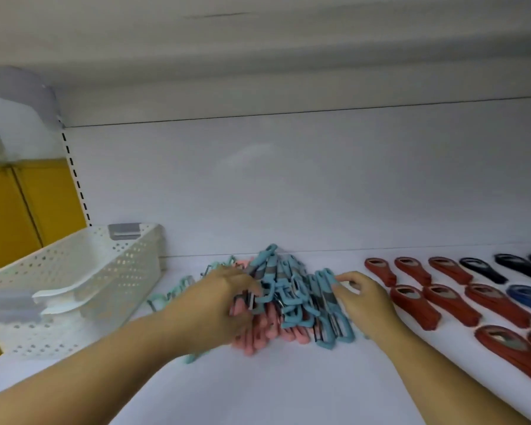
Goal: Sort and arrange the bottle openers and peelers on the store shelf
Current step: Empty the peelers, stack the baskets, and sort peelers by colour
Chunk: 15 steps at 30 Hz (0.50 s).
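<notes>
Gripping the peeler pile [292,289] at its left edge, left hand [215,302]; right hand [360,299] pinches its right edge. Openers [442,299] just right of it, basket [74,271] left, open shelf [273,378] in front.

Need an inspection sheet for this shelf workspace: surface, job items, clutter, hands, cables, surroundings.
Surface: white shelf, flat, carries everything listed.
Job's things: blue peelers, pink peelers and mint peelers heaped in one mixed pile at centre. Red bottle openers lie in rows to the right, with black bottle openers and a blue bottle opener beyond them.
Clutter: white perforated basket at left, contents not visible.
Grippers: left hand on the pile, fingers curled into it, blurred, grip unclear. Right hand at the pile's right edge, seemingly pinching one of the blue peelers.
Cables: nothing seen.
Surroundings: white back panel, upper shelf, yellow panel far left.
</notes>
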Each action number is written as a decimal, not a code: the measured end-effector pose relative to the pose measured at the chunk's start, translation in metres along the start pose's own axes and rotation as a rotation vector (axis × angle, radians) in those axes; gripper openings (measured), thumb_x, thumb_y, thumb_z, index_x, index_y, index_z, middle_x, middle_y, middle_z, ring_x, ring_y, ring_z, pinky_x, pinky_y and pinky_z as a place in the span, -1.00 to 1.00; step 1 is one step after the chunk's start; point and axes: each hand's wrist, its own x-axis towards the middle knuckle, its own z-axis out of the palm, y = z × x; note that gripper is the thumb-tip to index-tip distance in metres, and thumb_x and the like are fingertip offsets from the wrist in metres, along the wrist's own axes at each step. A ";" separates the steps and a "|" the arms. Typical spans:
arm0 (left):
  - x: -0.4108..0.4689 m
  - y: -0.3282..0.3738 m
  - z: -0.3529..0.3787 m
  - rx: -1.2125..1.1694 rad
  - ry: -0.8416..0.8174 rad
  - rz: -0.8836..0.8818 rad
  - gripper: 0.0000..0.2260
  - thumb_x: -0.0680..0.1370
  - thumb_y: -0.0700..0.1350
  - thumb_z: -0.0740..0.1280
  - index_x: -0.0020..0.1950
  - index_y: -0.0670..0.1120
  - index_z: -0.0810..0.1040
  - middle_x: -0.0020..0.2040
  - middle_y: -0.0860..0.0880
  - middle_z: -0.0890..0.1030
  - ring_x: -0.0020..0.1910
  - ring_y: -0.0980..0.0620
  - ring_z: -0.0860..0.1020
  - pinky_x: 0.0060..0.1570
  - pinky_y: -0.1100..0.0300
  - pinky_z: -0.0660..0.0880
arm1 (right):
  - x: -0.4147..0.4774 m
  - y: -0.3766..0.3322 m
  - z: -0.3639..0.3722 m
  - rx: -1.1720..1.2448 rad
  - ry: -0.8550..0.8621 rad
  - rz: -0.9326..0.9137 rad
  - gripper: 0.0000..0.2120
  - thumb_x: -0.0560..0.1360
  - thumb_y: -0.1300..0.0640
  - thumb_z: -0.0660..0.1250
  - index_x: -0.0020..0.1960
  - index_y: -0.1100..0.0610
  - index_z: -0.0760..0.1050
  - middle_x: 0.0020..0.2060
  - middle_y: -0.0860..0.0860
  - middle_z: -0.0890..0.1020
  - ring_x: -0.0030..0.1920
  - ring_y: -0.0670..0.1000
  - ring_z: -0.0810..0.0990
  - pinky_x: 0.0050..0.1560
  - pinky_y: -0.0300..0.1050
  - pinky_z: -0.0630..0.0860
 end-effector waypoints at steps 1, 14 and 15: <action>0.009 0.010 0.008 0.012 -0.011 0.026 -0.59 0.51 0.06 0.31 0.34 0.09 0.40 0.28 0.12 0.42 0.25 0.14 0.34 0.24 0.28 0.32 | 0.001 0.001 -0.001 0.004 -0.018 0.008 -0.83 0.50 0.11 0.35 0.08 0.09 0.57 0.06 -0.02 0.58 0.03 -0.06 0.49 0.00 -0.21 0.37; 0.064 0.026 0.068 0.179 -0.138 0.029 -0.18 0.35 0.38 0.32 0.50 0.15 0.08 0.54 0.05 0.08 0.52 0.01 0.01 0.50 -0.03 -0.09 | 0.015 0.001 -0.007 0.562 -0.261 0.204 -0.84 0.53 0.28 0.29 0.07 0.11 0.53 0.07 0.11 0.61 0.07 0.05 0.60 0.18 -0.02 0.51; 0.063 0.026 0.068 0.192 -0.138 0.026 -0.18 0.36 0.38 0.32 0.50 0.16 0.07 0.55 0.04 0.06 0.52 0.01 -0.01 0.50 -0.06 -0.12 | 0.016 0.001 -0.007 0.588 -0.243 0.215 -0.82 0.53 0.34 0.25 0.04 0.13 0.53 0.05 0.12 0.61 0.02 0.03 0.60 0.11 -0.08 0.53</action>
